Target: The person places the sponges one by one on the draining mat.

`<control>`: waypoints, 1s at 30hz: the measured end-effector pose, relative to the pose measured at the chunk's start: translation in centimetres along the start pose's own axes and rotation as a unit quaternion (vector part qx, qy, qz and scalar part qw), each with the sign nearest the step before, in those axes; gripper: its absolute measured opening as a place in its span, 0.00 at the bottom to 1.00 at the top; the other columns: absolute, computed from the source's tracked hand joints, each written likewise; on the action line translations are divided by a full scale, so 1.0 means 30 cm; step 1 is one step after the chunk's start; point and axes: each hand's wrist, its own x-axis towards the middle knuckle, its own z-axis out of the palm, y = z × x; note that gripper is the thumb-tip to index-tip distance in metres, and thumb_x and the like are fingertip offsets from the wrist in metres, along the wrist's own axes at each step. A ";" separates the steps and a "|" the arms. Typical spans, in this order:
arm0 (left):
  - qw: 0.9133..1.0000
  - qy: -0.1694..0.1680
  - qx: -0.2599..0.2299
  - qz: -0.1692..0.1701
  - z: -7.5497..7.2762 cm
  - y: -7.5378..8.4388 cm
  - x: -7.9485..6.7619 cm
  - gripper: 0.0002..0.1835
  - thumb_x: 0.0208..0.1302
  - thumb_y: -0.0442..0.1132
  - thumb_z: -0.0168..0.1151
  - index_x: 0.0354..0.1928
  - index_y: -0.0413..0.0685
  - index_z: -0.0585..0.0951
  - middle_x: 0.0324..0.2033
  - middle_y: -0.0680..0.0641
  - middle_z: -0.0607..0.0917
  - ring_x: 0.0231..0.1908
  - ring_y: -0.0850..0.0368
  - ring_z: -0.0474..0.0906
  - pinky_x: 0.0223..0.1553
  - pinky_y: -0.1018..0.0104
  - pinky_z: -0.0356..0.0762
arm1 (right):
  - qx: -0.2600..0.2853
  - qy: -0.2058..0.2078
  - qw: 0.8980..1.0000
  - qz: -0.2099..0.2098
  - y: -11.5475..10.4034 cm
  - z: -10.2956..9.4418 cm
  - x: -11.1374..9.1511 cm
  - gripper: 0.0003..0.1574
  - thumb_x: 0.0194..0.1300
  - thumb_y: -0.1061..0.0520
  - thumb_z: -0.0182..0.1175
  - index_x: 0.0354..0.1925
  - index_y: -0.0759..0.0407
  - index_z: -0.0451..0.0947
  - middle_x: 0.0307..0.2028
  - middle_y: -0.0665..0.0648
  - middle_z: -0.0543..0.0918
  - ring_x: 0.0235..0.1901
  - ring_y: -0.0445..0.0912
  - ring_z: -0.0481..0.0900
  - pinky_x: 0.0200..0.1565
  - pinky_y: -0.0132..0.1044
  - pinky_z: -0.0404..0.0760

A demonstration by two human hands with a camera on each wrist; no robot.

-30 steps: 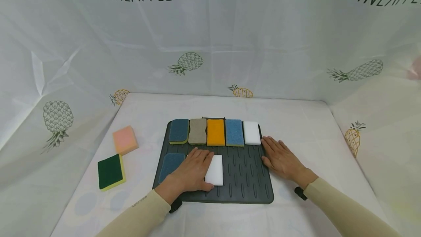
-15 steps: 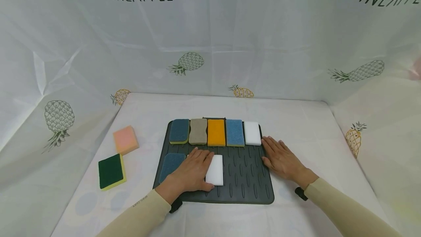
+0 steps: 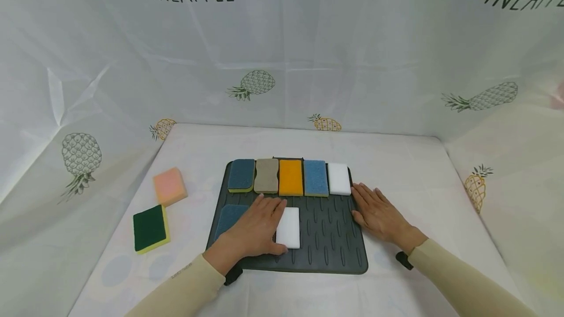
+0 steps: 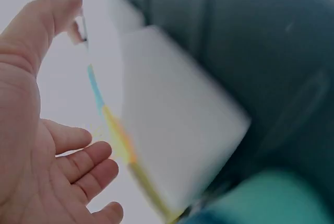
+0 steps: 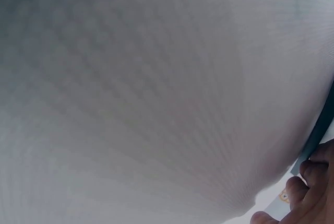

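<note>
My left hand [image 3: 255,231] is over the dark ribbed mat [image 3: 328,238], thumb and fingers spread beside a white sponge [image 3: 288,228]. In the left wrist view its fingers [image 4: 94,164] are loosely bent and hold nothing, apart from that white sponge [image 4: 177,114]. A dark blue sponge [image 3: 230,219] lies left of the hand, partly covered by it; what is beneath the palm is hidden. My right hand [image 3: 381,214] rests with straight fingers at the mat's right edge, fingertips by the back-row white sponge [image 3: 339,178].
Along the mat's back edge runs a row: dark blue [image 3: 241,175], beige [image 3: 266,176], orange [image 3: 291,177] and light blue [image 3: 315,178] sponges, then the white one. Left of the mat lie a pink sponge [image 3: 170,186] and a green-and-yellow sponge [image 3: 151,229]. Pineapple-print sheeting [image 3: 352,38] stands behind.
My left wrist has shifted very slightly left, its fingertips a touch farther forward. The right hand stays at the mat's edge, and the sponges keep their places.
</note>
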 end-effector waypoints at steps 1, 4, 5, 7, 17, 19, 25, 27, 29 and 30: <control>1.000 0.011 0.004 0.000 -0.017 -0.008 -0.006 0.59 0.51 0.73 0.63 0.75 0.42 0.57 0.71 0.43 0.64 0.71 0.47 0.59 0.75 0.45 0.49 | 0.002 0.000 1.000 0.001 0.000 0.000 -0.001 0.43 0.76 0.40 0.42 0.76 0.64 0.49 0.76 0.62 0.53 0.76 0.58 0.50 0.73 0.60 0.53; 0.998 0.055 0.018 -0.007 -0.090 -0.050 -0.032 0.50 0.57 0.69 0.62 0.72 0.42 0.64 0.69 0.42 0.68 0.70 0.46 0.63 0.74 0.45 0.53 | 0.005 0.003 1.000 0.000 0.000 0.001 -0.003 0.43 0.76 0.40 0.42 0.76 0.64 0.49 0.76 0.62 0.54 0.75 0.58 0.51 0.72 0.60 0.53; 0.997 0.072 0.021 -0.013 -0.119 -0.072 -0.043 0.47 0.58 0.66 0.63 0.71 0.42 0.66 0.68 0.42 0.70 0.68 0.46 0.64 0.74 0.45 0.54 | 0.006 0.004 1.000 0.000 0.000 0.002 -0.004 0.43 0.76 0.40 0.42 0.76 0.64 0.49 0.76 0.62 0.54 0.75 0.58 0.51 0.72 0.60 0.53; 0.994 0.104 0.027 -0.026 -0.172 -0.128 -0.069 0.42 0.60 0.62 0.64 0.69 0.41 0.69 0.65 0.41 0.73 0.66 0.44 0.67 0.73 0.46 0.57 | 0.007 0.006 1.000 0.000 0.000 0.003 -0.004 0.43 0.76 0.41 0.43 0.76 0.64 0.49 0.75 0.62 0.54 0.75 0.58 0.51 0.72 0.60 0.54; 0.976 0.165 0.091 -0.112 -0.251 -0.535 -0.256 0.30 0.61 0.48 0.66 0.60 0.37 0.75 0.55 0.36 0.78 0.57 0.37 0.73 0.60 0.39 0.69 | 0.004 0.010 1.000 -0.001 -0.004 0.005 0.001 0.43 0.76 0.41 0.44 0.75 0.64 0.50 0.75 0.62 0.55 0.75 0.58 0.52 0.72 0.60 0.55; 0.975 0.149 0.101 -0.129 -0.230 -0.603 -0.295 0.29 0.62 0.48 0.65 0.59 0.37 0.75 0.55 0.35 0.78 0.57 0.37 0.72 0.60 0.37 0.68 | 0.005 0.013 1.000 -0.001 -0.004 0.007 0.000 0.42 0.76 0.41 0.44 0.75 0.64 0.50 0.75 0.62 0.55 0.75 0.58 0.52 0.72 0.59 0.55; 0.976 0.104 0.118 -0.151 -0.147 -0.748 -0.378 0.30 0.63 0.52 0.64 0.59 0.37 0.75 0.54 0.34 0.78 0.55 0.35 0.71 0.54 0.32 0.69 | 0.009 0.033 0.999 -0.008 0.001 0.017 -0.001 0.42 0.75 0.41 0.45 0.75 0.65 0.53 0.74 0.63 0.58 0.74 0.59 0.55 0.70 0.60 0.58; 0.975 0.105 0.115 -0.156 -0.121 -0.779 -0.391 0.30 0.63 0.53 0.64 0.58 0.37 0.76 0.52 0.33 0.78 0.53 0.34 0.72 0.52 0.32 0.69 | 0.008 0.037 0.999 -0.008 0.002 0.019 -0.001 0.42 0.75 0.41 0.45 0.74 0.65 0.53 0.74 0.63 0.58 0.73 0.59 0.56 0.70 0.60 0.58; 0.975 0.105 0.107 -0.165 -0.100 -0.801 -0.401 0.29 0.63 0.53 0.64 0.56 0.37 0.76 0.51 0.33 0.78 0.52 0.34 0.72 0.50 0.32 0.69 | 0.009 0.039 0.999 -0.009 0.004 0.020 -0.002 0.42 0.75 0.42 0.45 0.74 0.65 0.53 0.74 0.63 0.58 0.73 0.59 0.56 0.70 0.60 0.58; 0.975 0.104 0.101 -0.170 -0.092 -0.808 -0.404 0.28 0.63 0.53 0.64 0.55 0.37 0.76 0.51 0.33 0.78 0.52 0.34 0.72 0.50 0.31 0.69 | 0.009 0.039 0.999 -0.008 0.004 0.020 -0.002 0.42 0.75 0.42 0.45 0.74 0.65 0.53 0.74 0.63 0.58 0.74 0.59 0.56 0.70 0.60 0.58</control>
